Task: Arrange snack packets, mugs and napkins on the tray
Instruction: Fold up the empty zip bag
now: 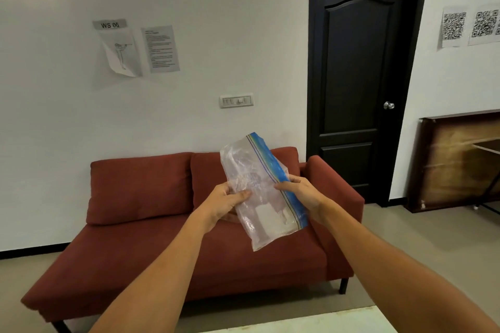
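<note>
A clear plastic zip bag [257, 170] with a blue seal strip is held up in the air in front of me, tilted with its seal edge to the right. My left hand [226, 201] grips its left side with the thumb on the plastic. My right hand [300, 192] pinches the blue seal strip on the right side. Something pale shows faintly through the plastic, too unclear to name. No tray, mugs or napkins are in view.
A red sofa [140, 224] stands against the white wall ahead. A dark door [359, 84] is to the right, with a wooden board [460, 159] leaning on the wall beside it. A pale table corner [324, 322] shows at the bottom edge.
</note>
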The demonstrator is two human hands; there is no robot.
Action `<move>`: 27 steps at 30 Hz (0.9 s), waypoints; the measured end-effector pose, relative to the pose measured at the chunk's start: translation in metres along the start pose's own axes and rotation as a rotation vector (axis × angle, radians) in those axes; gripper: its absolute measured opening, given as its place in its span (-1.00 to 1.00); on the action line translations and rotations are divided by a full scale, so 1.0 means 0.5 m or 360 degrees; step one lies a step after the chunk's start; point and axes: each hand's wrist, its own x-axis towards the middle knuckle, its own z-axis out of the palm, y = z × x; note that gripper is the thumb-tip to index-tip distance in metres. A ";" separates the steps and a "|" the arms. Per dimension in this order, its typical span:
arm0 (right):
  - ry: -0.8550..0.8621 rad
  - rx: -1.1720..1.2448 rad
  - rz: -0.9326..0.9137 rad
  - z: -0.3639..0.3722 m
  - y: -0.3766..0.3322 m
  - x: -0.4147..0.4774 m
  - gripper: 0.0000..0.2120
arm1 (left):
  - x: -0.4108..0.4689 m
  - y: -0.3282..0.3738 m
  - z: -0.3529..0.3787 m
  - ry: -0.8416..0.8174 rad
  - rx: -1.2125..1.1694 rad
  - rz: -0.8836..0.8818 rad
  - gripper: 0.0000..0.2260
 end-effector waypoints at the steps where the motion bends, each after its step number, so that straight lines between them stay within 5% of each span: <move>1: -0.0003 -0.0012 0.0034 -0.001 -0.001 0.001 -0.68 | -0.002 0.001 -0.002 -0.0023 0.0023 0.0006 -0.67; 10: -0.0080 -0.0100 0.0043 -0.010 0.023 0.010 -0.66 | 0.000 0.018 -0.013 -0.0085 0.0470 0.0180 -0.80; 13: -0.0020 0.0058 0.0007 -0.015 0.033 0.014 -0.84 | -0.002 0.010 -0.013 -0.0108 0.0229 0.0151 -0.82; 16: -0.0038 0.0219 -0.0039 -0.017 0.036 0.009 -0.81 | -0.005 -0.003 -0.016 -0.0023 -0.0035 0.0120 -0.81; 20: 0.0048 0.0172 -0.0070 -0.009 0.032 0.013 -0.79 | -0.002 -0.007 -0.009 0.0066 -0.0285 -0.0041 -0.54; 27: 0.0209 0.0024 -0.0170 0.008 0.031 0.023 -0.74 | -0.001 -0.014 -0.004 -0.0090 -0.0751 -0.0216 -0.71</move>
